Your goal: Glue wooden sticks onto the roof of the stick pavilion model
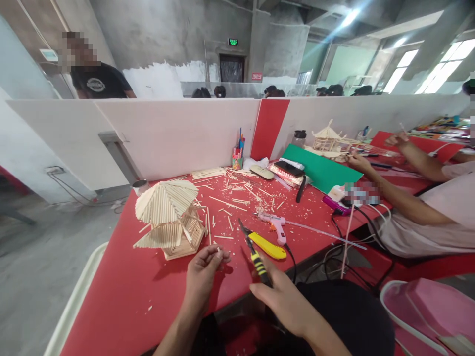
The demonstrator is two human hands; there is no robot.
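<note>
My left hand [206, 267] is closed in a pinch over the red table [122, 301], with a small pale piece of stick [219, 250] between thumb and fingers. To its right, my right hand [284, 296] grips a tool with a yellow and black striped handle [260, 267]; its dark narrow tip points up and away. A pavilion model of pale wooden sticks [168, 217], with a cone-like roof, stands left of my hands. Just beyond my right hand lie a yellow cutter [267, 245] and a pink glue gun [274, 225].
Loose sticks [211, 173] and scraps cover the table's middle. Behind them are a pen holder [237, 160], a green board [321, 170] and a white partition [178, 133]. Cables hang at the right edge, near another person's arms [401, 193]. A person [96, 79] stands beyond the partition.
</note>
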